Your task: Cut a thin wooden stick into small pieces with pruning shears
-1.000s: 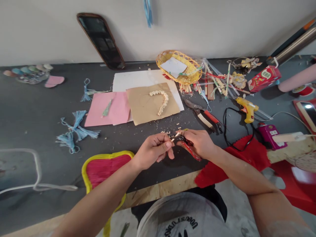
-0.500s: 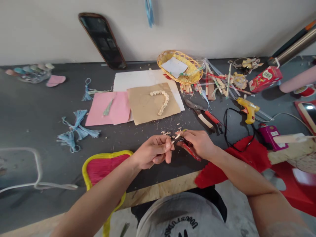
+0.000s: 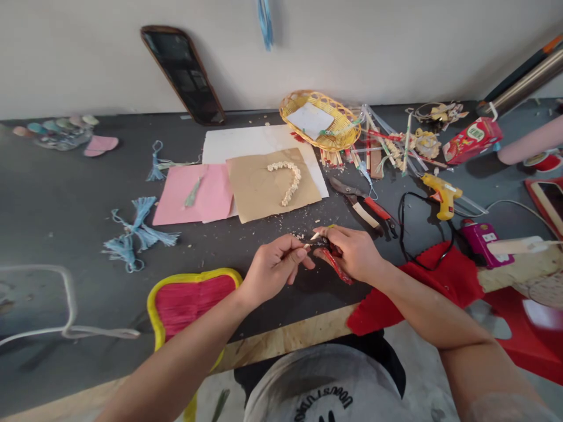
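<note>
My left hand [image 3: 276, 265] pinches a thin pale stick [image 3: 314, 237] between thumb and fingers, at the middle front of the dark table. Close beside it, my right hand [image 3: 354, 252] is wrapped round red-handled pliers [image 3: 335, 266], whose dark jaws are at the stick. Small pale cut pieces [image 3: 297, 237] lie just beyond my hands. Further back, a curved string of cream pieces [image 3: 292, 183] rests on a brown paper sheet [image 3: 259, 196].
Larger cutters [image 3: 372, 214] lie right of the papers, near a yellow glue gun [image 3: 445, 196]. A wicker basket [image 3: 347, 111] stands at the back. Blue tassels [image 3: 145, 225] lie left, a yellow-edged magenta piece [image 3: 189, 299] under my left forearm, red cloth [image 3: 457, 275] right.
My left hand has turned slightly and its fingers have drawn in on the stick. The pliers in my right hand have shifted a little to the left.
</note>
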The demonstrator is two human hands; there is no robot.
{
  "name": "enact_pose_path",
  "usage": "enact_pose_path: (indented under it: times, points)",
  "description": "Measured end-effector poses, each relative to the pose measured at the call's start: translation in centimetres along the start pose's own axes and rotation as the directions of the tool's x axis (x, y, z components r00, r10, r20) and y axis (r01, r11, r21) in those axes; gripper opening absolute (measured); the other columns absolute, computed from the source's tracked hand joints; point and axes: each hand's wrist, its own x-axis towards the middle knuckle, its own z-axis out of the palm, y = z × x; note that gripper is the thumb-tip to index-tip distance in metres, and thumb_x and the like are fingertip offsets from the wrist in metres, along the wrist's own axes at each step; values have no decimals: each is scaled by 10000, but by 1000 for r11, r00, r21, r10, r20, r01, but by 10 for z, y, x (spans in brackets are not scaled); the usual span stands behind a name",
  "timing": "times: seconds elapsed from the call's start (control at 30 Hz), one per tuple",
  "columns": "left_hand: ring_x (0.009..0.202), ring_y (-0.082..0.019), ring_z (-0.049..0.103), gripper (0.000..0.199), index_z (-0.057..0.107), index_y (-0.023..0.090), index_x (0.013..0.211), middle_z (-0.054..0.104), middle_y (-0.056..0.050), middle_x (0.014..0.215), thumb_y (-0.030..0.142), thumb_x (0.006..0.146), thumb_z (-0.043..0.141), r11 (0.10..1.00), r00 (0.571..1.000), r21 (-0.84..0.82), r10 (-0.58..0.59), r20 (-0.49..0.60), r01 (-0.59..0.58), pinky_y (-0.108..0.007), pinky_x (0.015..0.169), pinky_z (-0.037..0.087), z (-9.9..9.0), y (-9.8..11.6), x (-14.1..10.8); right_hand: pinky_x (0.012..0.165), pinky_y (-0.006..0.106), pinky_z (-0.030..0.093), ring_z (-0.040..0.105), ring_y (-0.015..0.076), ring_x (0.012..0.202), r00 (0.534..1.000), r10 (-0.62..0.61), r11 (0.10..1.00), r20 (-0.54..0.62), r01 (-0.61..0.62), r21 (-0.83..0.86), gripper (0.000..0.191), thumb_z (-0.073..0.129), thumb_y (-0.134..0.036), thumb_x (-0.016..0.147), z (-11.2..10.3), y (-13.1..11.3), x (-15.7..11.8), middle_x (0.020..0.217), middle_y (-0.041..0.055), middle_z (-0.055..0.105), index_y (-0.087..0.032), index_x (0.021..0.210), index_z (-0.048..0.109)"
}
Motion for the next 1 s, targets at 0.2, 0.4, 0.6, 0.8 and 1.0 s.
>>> enact_pose_path:
  times: [0.2, 0.4, 0.6, 0.8, 1.0]
  points:
    - [358, -29, 418, 304, 535, 141, 779, 715, -48, 681, 419, 871, 616, 994, 991, -77, -68, 115, 77, -176, 370, 301, -3, 3, 2, 763, 254, 551, 717, 184, 919, 999, -31, 999, 6, 31, 14, 327, 598, -392, 919, 1, 1, -1, 1101, 87, 732, -196, 1177, 639]
    - [336, -23, 390, 346, 544, 131, 791, 709, -46, 647, 449, 837, 670, 960, 978, -242, -95, 187, 140, -169, 345, 254, -4, 0, 2, 746, 245, 552, 724, 183, 898, 996, -68, 997, 57, 70, -35, 292, 557, -284, 942, -5, 1, -5, 1081, 79, 742, -173, 1201, 634]
    - [315, -14, 356, 344, 555, 124, 773, 710, -54, 618, 433, 820, 701, 919, 961, -342, -109, 253, 195, -160, 325, 215, -3, 1, 2, 720, 243, 542, 720, 180, 856, 995, -96, 995, 12, 96, -39, 335, 545, -341, 952, -2, 3, -4, 1025, 84, 746, -174, 1230, 628]
    - [291, -10, 312, 343, 568, 126, 757, 697, -54, 570, 433, 812, 710, 875, 926, -389, -151, 345, 288, -157, 311, 168, -6, 1, 4, 677, 233, 531, 716, 169, 811, 994, -109, 994, 15, 109, 5, 366, 575, -387, 935, 1, 3, -3, 954, 77, 747, -181, 1233, 630]
    - [296, -14, 323, 365, 575, 125, 774, 696, -50, 572, 455, 787, 729, 882, 933, -377, -160, 323, 282, -160, 315, 178, -6, -1, 4, 752, 259, 557, 724, 184, 896, 992, -100, 995, 83, 99, 12, 322, 518, -199, 938, -3, 4, -7, 1076, 83, 743, -186, 1243, 619]
